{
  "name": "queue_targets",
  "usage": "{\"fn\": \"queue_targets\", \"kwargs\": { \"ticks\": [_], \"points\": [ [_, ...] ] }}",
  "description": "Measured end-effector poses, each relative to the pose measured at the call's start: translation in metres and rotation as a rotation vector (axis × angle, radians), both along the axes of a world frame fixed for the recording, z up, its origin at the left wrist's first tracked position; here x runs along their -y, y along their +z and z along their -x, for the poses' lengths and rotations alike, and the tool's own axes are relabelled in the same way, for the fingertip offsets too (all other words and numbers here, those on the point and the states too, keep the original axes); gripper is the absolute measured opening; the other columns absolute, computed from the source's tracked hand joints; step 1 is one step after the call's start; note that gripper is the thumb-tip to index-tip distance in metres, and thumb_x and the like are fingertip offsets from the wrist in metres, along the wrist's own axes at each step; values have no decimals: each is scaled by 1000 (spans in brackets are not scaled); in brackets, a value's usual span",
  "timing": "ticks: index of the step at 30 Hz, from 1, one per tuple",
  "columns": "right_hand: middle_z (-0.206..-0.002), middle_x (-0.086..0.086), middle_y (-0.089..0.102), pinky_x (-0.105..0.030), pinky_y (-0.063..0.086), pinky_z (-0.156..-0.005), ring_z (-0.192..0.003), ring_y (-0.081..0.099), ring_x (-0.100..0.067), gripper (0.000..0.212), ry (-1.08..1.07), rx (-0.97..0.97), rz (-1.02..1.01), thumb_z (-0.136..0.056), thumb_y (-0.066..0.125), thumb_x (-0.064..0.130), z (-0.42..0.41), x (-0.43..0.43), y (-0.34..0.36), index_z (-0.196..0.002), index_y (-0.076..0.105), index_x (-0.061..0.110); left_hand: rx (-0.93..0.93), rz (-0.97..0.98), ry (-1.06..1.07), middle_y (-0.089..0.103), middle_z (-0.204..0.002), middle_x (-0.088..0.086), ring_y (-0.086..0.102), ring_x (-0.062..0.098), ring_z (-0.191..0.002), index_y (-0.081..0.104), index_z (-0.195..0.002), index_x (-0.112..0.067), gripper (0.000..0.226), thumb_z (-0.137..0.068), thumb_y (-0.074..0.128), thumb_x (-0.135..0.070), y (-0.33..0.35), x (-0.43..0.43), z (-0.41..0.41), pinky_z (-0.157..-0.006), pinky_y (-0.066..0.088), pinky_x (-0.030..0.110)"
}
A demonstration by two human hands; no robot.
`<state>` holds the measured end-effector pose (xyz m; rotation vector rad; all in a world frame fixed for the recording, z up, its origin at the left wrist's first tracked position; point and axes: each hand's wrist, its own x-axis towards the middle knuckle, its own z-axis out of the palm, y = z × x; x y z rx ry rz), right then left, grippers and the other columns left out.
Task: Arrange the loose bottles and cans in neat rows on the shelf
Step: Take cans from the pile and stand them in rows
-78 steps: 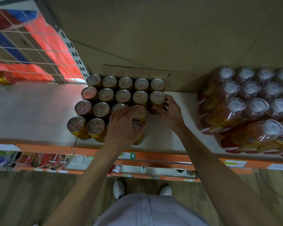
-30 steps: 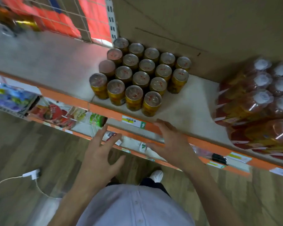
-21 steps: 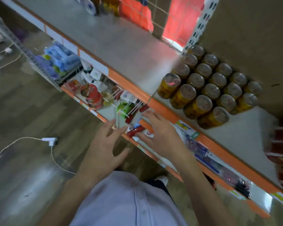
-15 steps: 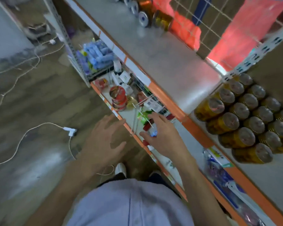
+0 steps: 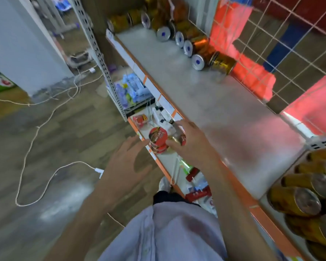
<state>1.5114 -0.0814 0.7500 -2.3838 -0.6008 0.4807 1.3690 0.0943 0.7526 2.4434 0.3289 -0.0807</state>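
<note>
Head camera looks down along the grey shelf (image 5: 205, 91). At the near end of the shelf, gold cans (image 5: 307, 200) stand close together in tidy rows, so that part looks done. At the far end of the shelf, loose cans (image 5: 198, 62) lie on their sides in a messy line. I think these are left to stand up and put in rows. The left hand (image 5: 124, 162) is out in front of the shelf, over the floor (image 5: 64, 129), fingers spread wide, holding nothing. The right hand (image 5: 192, 142) is by the shelf's front edge, above a red tin (image 5: 158, 136) that sits lower than the shelf. Its fingers are loose and apart and seem to hold nothing.
</note>
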Motion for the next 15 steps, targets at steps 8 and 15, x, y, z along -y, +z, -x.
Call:
{"fn": "queue_targets", "kwargs": {
  "ticks": [8, 15],
  "points": [
    [-144, 4, 50, -17, 32, -102, -130, 48, -12, 60, -106, -28, -81, -86, 74, 37, -104, -30, 1, -140, 51, 23, 86, 21, -26, 40, -141, -15, 38, 1, -131, 52, -139, -31, 69, -76, 53, -59, 21, -34, -123, -102, 18, 1],
    [-146, 13, 48, -19, 32, -103, -134, 43, -5, 61, -126, -68, -179, -87, 69, 43, -163, -73, 16, -142, 47, 29, 88, 67, 44, 43, -146, -13, 38, 4, -136, 49, -137, -42, 60, -79, 63, -50, 13, -69, -183, -108, 23, 10]
  ]
}}
